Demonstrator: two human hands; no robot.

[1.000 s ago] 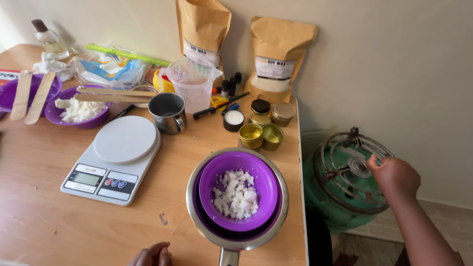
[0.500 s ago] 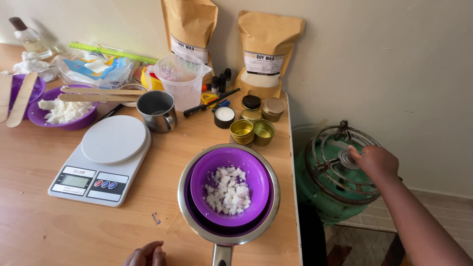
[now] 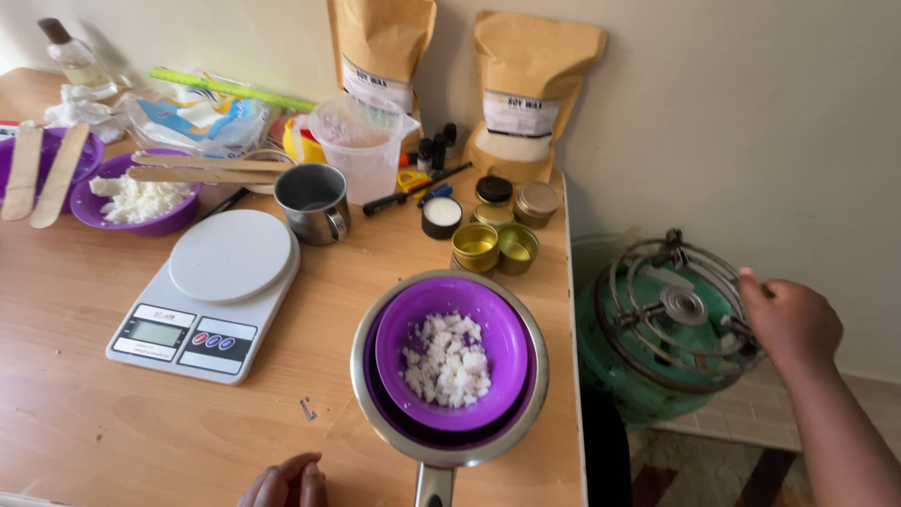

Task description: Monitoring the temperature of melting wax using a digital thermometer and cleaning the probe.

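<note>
One purple bowl of white flakes (image 3: 449, 361) sits ready inside the steel saucepan (image 3: 375, 310); the green gas burner (image 3: 657, 347) shows no flame.

Right of the saucepan, beside the table, the right hand (image 3: 793, 324) rests on the burner's wire ring, fingers curled; whether it grips, I cannot tell. Left hand (image 3: 286, 483), below the saucepan, holds nothing visible.

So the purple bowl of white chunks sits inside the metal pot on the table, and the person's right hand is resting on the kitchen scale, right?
Not quite. The head view shows the right hand on the green gas burner beside the table, not on the kitchen scale. The purple bowl does sit inside the metal pot.
</note>
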